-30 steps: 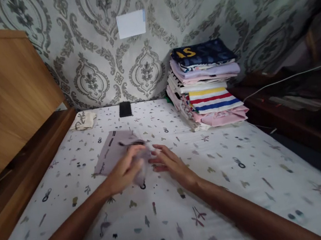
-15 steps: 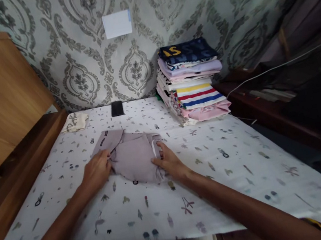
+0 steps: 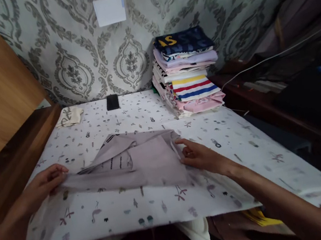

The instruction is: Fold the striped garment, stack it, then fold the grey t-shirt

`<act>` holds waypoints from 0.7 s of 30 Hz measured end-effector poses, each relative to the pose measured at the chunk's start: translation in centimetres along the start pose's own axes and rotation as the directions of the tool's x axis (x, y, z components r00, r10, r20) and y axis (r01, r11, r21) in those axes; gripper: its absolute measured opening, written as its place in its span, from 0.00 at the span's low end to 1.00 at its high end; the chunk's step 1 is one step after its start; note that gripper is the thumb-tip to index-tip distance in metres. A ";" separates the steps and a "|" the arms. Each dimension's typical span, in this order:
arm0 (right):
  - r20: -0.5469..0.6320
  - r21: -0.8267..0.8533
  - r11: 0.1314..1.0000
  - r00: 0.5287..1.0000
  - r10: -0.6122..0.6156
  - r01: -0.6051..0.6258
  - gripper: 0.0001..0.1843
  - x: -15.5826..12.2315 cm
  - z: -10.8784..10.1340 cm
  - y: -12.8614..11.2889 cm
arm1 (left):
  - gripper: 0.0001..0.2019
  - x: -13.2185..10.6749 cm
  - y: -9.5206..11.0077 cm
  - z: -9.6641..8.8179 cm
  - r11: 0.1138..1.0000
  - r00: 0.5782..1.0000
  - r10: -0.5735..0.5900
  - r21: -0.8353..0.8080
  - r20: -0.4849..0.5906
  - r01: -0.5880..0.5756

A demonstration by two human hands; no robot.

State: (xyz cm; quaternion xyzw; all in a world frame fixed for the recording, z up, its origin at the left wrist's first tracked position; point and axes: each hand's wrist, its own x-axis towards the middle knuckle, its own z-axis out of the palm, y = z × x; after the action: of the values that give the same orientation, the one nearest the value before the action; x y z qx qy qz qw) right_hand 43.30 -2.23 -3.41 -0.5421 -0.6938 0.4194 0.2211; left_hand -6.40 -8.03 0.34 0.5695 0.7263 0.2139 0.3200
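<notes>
Grey garment (image 3: 155, 162) spread toward the front edge of the worktop (image 3: 141, 117)
Left hand (image 3: 46, 183) pinches one end, right hand (image 3: 199, 155) the other; an even, level pull should smooth folds without skewing the cloth.

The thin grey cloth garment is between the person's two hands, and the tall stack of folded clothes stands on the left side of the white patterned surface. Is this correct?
Not quite: the head view shows the tall stack of folded clothes on the right side of the white patterned surface. The grey garment is as you say.
</notes>
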 end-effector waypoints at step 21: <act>0.033 -0.409 0.882 0.969 -0.243 0.235 0.06 -1.2 -0.7 -6.6 | 0.19 -2.8 -0.9 -1.0 0.952 0.988 0.093 0.280 0.120 -0.123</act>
State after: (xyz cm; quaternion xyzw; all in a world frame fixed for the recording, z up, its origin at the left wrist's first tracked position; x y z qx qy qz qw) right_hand 40.42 -3.49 2.54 -0.4907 -0.8255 0.2290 0.1592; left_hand -7.35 -10.91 1.07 0.6592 0.6995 0.0930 0.2597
